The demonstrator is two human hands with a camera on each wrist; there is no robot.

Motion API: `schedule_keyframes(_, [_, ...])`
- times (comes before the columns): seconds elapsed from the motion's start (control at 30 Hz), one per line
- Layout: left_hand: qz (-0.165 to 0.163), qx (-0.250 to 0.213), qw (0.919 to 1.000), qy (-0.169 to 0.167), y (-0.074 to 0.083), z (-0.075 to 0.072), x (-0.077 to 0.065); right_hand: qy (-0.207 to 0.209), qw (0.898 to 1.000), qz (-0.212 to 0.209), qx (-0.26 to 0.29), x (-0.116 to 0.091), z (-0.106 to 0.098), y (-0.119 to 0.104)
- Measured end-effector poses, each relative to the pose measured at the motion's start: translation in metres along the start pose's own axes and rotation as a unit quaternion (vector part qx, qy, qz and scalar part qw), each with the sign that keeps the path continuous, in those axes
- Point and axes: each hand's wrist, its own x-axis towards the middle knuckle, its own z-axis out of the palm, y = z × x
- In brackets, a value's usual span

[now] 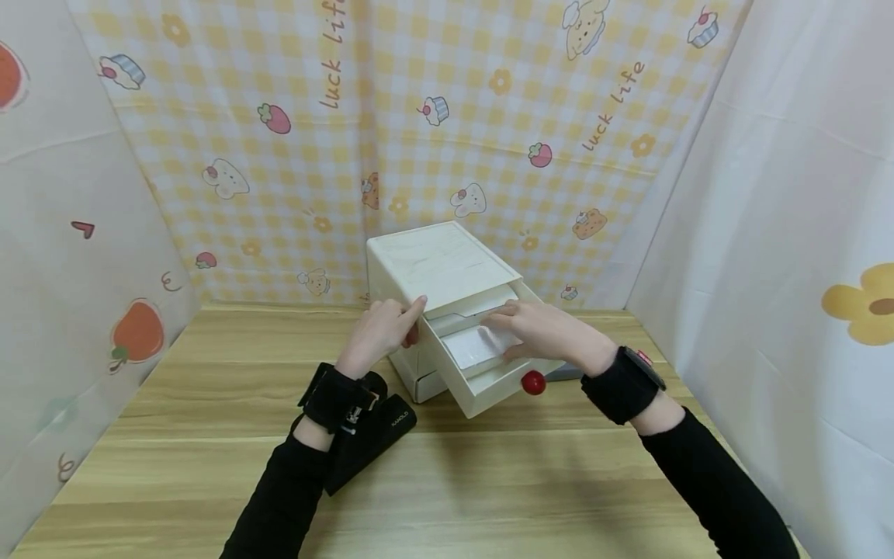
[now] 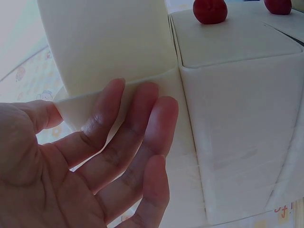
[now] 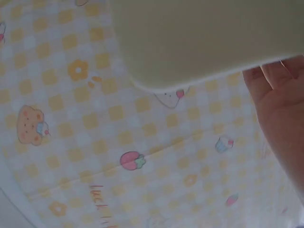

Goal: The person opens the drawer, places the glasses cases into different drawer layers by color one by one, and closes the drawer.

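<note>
In the head view, a white drawer cabinet [image 1: 443, 260] stands on the table with its upper drawer [image 1: 482, 400] pulled out. My left hand [image 1: 380, 330] holds the cabinet at its front left edge. In the left wrist view its fingers [image 2: 159, 121] curve along the cabinet's side, with the thumb over the edge. My right hand [image 1: 541, 330] reaches into the drawer over a flat white item [image 1: 475, 345], thumb and forefinger apart. The right wrist view hides its fingertips behind the drawer wall [image 3: 213, 42]. A red round knob [image 1: 534, 382] sits on the drawer front.
Beside my left wrist lies a long black case [image 1: 377, 442] with pale lettering, near a round black thing partly covered by the wrist. A grey object [image 1: 564, 370] shows behind the drawer. Patterned cloth [image 1: 447, 155] hangs behind the wooden table [image 1: 531, 489].
</note>
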Motion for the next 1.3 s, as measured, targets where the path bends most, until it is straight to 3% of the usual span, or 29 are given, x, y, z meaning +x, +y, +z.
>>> schedule_keyframes(0.1, [0.002, -0.003, 1.0, 0.0, 0.0, 0.001, 0.0, 0.068, 0.998, 0.008, 0.016, -0.014, 0.0, 0.001])
schedule_keyframes(0.23, [0.005, -0.003, 1.0, 0.004, 0.0, 0.001, 0.001, 0.169, 0.986, 0.012, -0.01, -0.036, -0.001, 0.002])
schedule_keyframes(0.33, [0.001, -0.002, 1.0, 0.009, 0.0, 0.001, 0.001, 0.2, 0.979, 0.039, -0.021, -0.052, 0.0, -0.001])
schedule_keyframes(0.53, [-0.009, -0.003, 0.9999, 0.008, -0.001, 0.001, 0.001, 0.153, 0.983, 0.096, 0.017, -0.079, 0.012, -0.015])
schedule_keyframes(0.7, [-0.01, -0.004, 0.9999, 0.009, -0.003, 0.0, 0.001, 0.103, 0.987, 0.114, 0.042, -0.082, 0.031, -0.023])
schedule_keyframes(0.97, [-0.005, -0.001, 1.0, 0.007, 0.0, 0.003, 0.001, 0.162, 0.984, 0.074, -0.019, -0.073, 0.043, -0.022])
schedule_keyframes(1.3, [-0.008, 0.003, 0.9999, 0.008, 0.001, 0.001, 0.0, 0.132, 0.982, 0.132, -0.039, -0.038, 0.043, -0.019])
